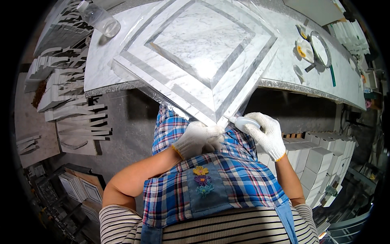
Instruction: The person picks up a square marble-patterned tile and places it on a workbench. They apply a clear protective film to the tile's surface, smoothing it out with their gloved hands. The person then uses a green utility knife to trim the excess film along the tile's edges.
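A square marble panel [199,38] with grey border strips lies turned on its corner, its near corner jutting past the table edge toward me. My right hand [266,132], in a white knit glove, grips a white squeeze bottle [243,122]. The bottle's thin nozzle points left, close to the panel's near right edge. Just below that near corner, my left hand [199,139], gloved too, is closed with its fingers curled in. Whatever it may pinch there is hidden. Clear plastic film [172,106] shows along the panel's lower left side.
The panel rests on a pale marble tabletop [280,49]. A clear plastic bottle [99,19] stands at far left. To the right lie a tape roll [321,49], a glove [304,51] and a green stick [333,76]. White boxes [317,160] and cut stone strips [83,129] flank me.
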A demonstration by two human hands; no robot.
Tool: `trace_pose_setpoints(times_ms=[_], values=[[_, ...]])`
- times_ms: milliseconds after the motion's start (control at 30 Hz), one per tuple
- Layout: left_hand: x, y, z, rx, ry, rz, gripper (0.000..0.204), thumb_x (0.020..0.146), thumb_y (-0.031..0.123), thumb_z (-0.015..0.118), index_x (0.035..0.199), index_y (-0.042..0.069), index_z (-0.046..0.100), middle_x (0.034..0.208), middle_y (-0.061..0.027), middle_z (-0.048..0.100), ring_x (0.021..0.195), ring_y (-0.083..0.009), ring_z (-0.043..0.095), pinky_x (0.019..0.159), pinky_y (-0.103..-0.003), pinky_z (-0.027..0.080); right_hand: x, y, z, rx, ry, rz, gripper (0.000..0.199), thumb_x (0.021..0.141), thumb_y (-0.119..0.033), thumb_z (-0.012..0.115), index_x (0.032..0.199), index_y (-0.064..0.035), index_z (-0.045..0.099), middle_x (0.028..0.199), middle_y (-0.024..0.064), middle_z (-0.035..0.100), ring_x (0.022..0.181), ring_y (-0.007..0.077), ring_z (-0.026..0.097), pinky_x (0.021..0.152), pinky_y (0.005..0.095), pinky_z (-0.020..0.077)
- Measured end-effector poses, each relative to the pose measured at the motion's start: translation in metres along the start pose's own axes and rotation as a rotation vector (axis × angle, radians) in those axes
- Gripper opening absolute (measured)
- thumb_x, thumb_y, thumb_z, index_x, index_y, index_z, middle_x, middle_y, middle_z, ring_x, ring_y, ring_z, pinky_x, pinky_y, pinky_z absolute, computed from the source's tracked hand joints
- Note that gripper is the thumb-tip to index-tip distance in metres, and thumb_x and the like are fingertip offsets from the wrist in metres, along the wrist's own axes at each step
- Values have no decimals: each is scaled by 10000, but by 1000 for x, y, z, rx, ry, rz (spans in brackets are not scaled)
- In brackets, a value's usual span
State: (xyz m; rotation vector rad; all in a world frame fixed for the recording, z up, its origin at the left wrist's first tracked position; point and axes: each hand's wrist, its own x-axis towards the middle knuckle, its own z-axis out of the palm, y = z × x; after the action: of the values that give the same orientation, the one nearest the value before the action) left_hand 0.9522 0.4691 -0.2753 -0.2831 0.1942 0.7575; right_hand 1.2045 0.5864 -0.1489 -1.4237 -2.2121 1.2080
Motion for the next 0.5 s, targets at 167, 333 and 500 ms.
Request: trace_pose_setpoints(times_ms=[167, 333, 500], values=[[0, 2, 18, 230, 211, -22, 334, 1017, 164, 542, 1218, -102, 536, 1049, -207, 638, 832, -185, 647, 650, -232, 550, 2, -3, -2, -8, 21, 1, 323, 838, -313, 715, 1064, -83, 727, 927, 154, 719, 798, 282, 699, 697, 350, 542], [2, 9, 33, 621, 466, -111, 464, 1003, 257, 574, 1308, -67, 443, 1092, -158, 524, 891, -182, 602, 673, -250, 565, 5, 2, -5, 3, 54, -1, 314, 840, -305, 713, 1055, -76, 724, 923, 150, 718, 796, 277, 697, 690, 350, 539], [2, 8, 36, 674, 484, -125, 470, 1005, 276, 570, 1306, -62, 447, 1082, -138, 523, 871, -148, 597, 666, -232, 555, 8, 1, -10, -12, 59, 11, 319, 840, -307, 711, 1053, -69, 719, 918, 146, 717, 790, 273, 693, 686, 353, 536]])
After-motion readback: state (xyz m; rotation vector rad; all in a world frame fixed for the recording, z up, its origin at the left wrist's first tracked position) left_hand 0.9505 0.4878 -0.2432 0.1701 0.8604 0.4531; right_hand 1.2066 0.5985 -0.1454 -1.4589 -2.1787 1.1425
